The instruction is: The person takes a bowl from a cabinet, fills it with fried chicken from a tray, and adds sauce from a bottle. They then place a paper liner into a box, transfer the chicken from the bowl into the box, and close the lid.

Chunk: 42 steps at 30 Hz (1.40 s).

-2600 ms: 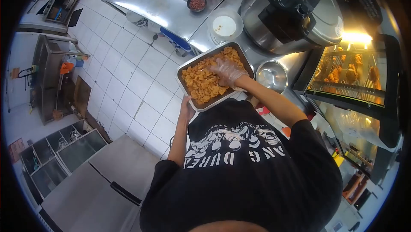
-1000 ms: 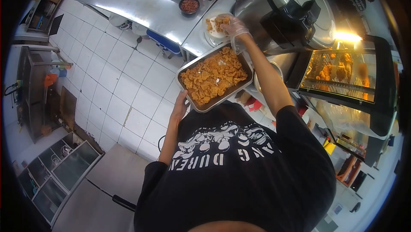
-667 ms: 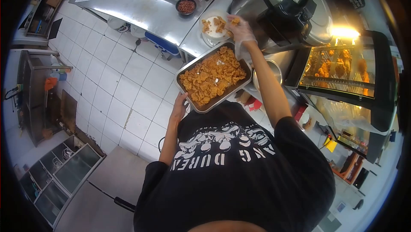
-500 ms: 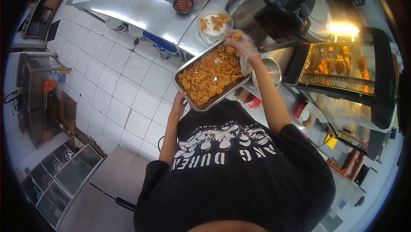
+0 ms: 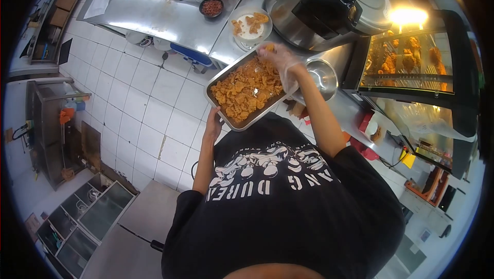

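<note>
A metal tray of crumbly golden fried pieces, which look like fried chicken, is held tilted in front of my body. My bare left hand grips its near left corner, thumb over the rim. My right hand, in a clear plastic glove, is closed over the tray's far right end, with a fried piece showing at its fingertips. Just beyond that hand, a white plate carries a few more fried pieces.
A large steel cooker stands behind the plate. To the right are a steel bowl and a lit glass display case with fried food. A small black bowl with reddish contents sits on the steel counter. White floor tiles lie left.
My gloved right hand has shifted slightly left, still over the tray's far end. The tray has moved slightly left and up in view, and the camera view has turned a little.
</note>
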### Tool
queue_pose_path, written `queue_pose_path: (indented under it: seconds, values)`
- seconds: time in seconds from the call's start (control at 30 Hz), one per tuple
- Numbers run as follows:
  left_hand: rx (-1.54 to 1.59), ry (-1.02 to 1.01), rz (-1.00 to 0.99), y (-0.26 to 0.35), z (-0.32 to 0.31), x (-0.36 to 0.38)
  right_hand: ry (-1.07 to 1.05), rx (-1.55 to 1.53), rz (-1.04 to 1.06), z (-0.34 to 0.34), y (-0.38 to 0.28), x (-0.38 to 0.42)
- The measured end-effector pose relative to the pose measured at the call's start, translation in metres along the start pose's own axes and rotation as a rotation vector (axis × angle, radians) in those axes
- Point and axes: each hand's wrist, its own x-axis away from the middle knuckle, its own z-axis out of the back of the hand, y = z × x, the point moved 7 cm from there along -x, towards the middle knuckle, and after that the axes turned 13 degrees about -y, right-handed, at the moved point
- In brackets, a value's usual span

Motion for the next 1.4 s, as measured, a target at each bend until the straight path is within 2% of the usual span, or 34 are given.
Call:
queue_pose_path:
  seconds: [0.07,0.13,0.17,0.23,0.33,0.37,0.43,0.5,0.67,0.8,0.93,1.0,1.13,1.2,1.23,1.3,1.33,1.4]
  values:
    - [0.012,-0.001,-0.014,0.0,-0.001,0.0,-0.007,-0.029,-0.059,0.012,-0.03,-0.014]
    - [0.062,-0.027,0.001,-0.001,-0.005,0.0,0.151,0.043,-0.143,0.028,-0.053,-0.029]
    - [0.059,-0.027,0.0,0.003,-0.01,0.002,0.151,0.041,-0.141,0.035,-0.053,-0.044]
    - [0.116,-0.039,0.017,0.006,-0.017,0.006,0.21,0.751,0.042,0.038,-0.086,-0.057]
    - [0.159,-0.012,0.021,0.003,-0.013,0.005,0.343,0.76,-0.018,0.049,-0.096,-0.038]
    - [0.166,-0.011,0.019,0.0,-0.012,0.005,0.338,0.766,-0.018,0.051,-0.091,-0.032]
    - [0.177,-0.053,0.002,-0.001,-0.012,0.003,0.039,0.887,-0.235,0.045,-0.055,-0.026]
    - [0.204,-0.073,-0.008,-0.006,-0.008,-0.001,-0.127,0.92,-0.269,0.033,-0.018,-0.011]
    - [0.229,-0.086,-0.006,-0.005,-0.013,0.006,0.022,1.022,-0.233,-0.02,0.001,0.018]
    - [0.223,-0.117,-0.008,-0.01,-0.01,0.006,0.124,1.057,-0.269,-0.024,0.025,0.013]
    - [0.258,-0.138,-0.032,-0.011,-0.007,0.005,0.118,0.897,-0.322,-0.009,0.027,0.021]
    - [0.257,-0.136,-0.038,-0.008,-0.011,0.007,0.253,0.787,-0.213,0.007,0.033,0.023]
    - [0.261,-0.129,-0.048,-0.006,-0.009,0.007,0.144,0.614,-0.197,0.028,0.006,0.01]
    - [0.27,-0.127,-0.054,0.002,-0.018,0.01,0.174,0.111,-0.102,0.039,-0.005,0.002]
    - [0.28,-0.122,-0.06,0.005,-0.022,0.012,0.176,0.109,-0.102,0.041,-0.016,-0.006]
    - [0.285,-0.121,-0.067,0.008,-0.025,0.012,0.323,-0.255,0.082,0.05,-0.034,-0.018]
    - [0.289,-0.124,-0.079,0.01,-0.025,0.012,0.327,-0.26,0.08,0.059,-0.024,-0.03]
    - [0.298,-0.135,-0.092,0.013,-0.026,0.011,0.624,0.287,0.259,0.089,-0.023,-0.041]
